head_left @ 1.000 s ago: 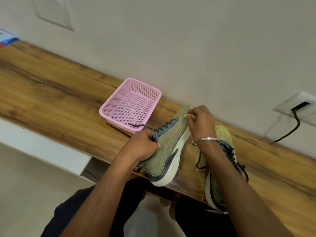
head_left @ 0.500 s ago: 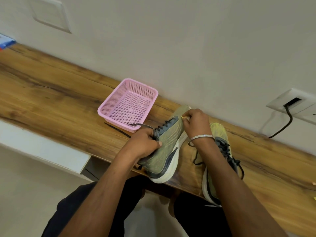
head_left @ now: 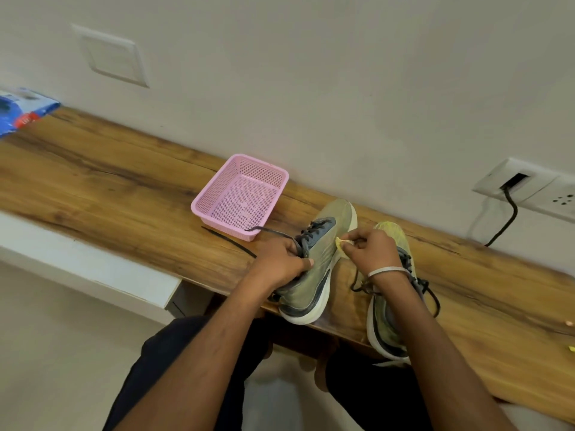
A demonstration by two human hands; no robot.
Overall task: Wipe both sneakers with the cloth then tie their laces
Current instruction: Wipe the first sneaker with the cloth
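Note:
Two olive-green sneakers with white soles and dark laces stand on the wooden desk. My left hand grips the left sneaker at its collar and tilts it on its side. A small yellow cloth is pinched in my right hand, which presses it against that sneaker's side near the sole. The right sneaker sits behind my right wrist, partly hidden, with its laces loose. A loose lace end of the left sneaker trails over the desk.
An empty pink plastic basket sits just left of the sneakers by the wall. A blue packet lies at the desk's far left. A wall socket with a black cable is at the right. My legs are under the desk edge.
My right hand has slid with the cloth from the left sneaker's toe down along its side toward the middle. My left hand keeps the same hold.

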